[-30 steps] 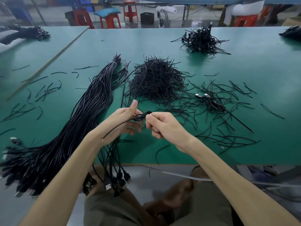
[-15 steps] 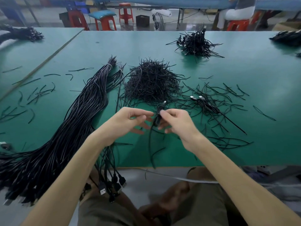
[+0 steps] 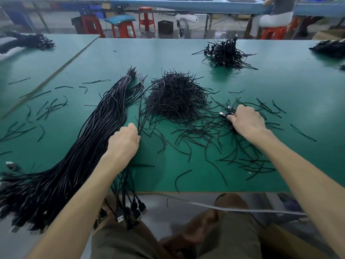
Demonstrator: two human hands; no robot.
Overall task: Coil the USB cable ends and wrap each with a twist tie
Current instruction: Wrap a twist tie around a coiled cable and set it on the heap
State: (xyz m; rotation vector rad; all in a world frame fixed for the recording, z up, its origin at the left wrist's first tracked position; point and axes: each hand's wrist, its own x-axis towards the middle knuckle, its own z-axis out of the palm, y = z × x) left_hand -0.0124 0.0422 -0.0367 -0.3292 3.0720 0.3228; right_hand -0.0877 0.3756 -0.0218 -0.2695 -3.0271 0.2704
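A long bundle of black USB cables (image 3: 89,143) lies diagonally on the green table (image 3: 168,53), its plugs hanging over the front edge. My left hand (image 3: 124,142) rests on the bundle's right side, fingers curled down onto the cables. My right hand (image 3: 246,120) is out to the right, pressing a coiled, tied cable (image 3: 226,114) with silver plugs down among loose ties. A heap of black twist ties (image 3: 175,98) sits between the two hands, farther back.
A pile of finished coiled cables (image 3: 226,53) lies at the back right, another dark pile (image 3: 330,48) at the far right edge. Loose ties (image 3: 242,157) litter the table front. Red stools (image 3: 123,28) and a seated person (image 3: 272,15) are beyond the table.
My hands have parted. The right hand carried the tied coil out to the right and down to the table; the left hand dropped onto the cable bundle.
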